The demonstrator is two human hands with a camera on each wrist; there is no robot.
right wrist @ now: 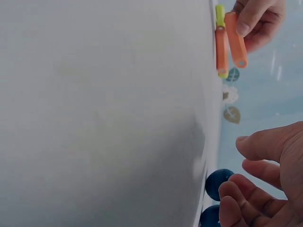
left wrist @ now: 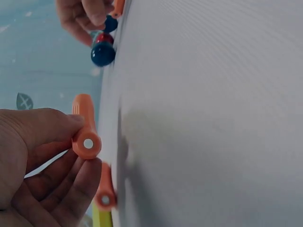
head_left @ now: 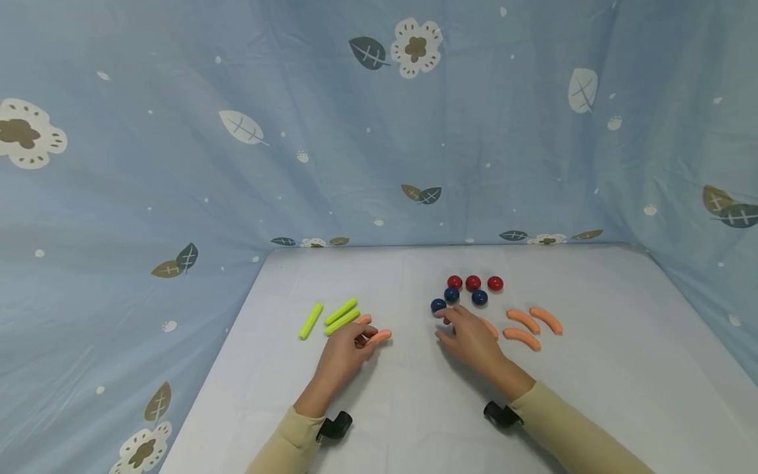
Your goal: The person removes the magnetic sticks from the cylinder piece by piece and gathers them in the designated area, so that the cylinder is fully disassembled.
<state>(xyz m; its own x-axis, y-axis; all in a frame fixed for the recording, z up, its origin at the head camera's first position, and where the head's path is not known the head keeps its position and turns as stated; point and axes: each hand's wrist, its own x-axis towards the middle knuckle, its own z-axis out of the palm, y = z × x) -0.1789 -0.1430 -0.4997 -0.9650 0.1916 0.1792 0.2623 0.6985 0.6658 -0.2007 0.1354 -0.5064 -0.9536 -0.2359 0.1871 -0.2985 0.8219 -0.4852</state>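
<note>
My left hand (head_left: pixel 343 352) pinches a curved orange stick (head_left: pixel 380 336) between thumb and fingers, held just off the table. A pale round disc shows on that stick's end in the left wrist view. Below it lies another orange stick (left wrist: pixel 105 189), partly hidden by the hand in the head view. My right hand (head_left: pixel 474 339) holds nothing, its fingers loosely bent and thumb apart. Its fingertips are beside the nearest dark blue ball (right wrist: pixel 218 183); whether they touch it I cannot tell. An orange stick (head_left: pixel 490 328) is partly hidden behind the right hand.
Three yellow-green sticks (head_left: pixel 310 320) lie left of the left hand. Two more blue balls (head_left: pixel 480 297) and three red balls (head_left: pixel 473 282) sit beyond the right hand. Orange curved sticks (head_left: pixel 522 339) lie to its right. A patterned blue curtain (head_left: pixel 355 145) borders the white table (head_left: pixel 414 421).
</note>
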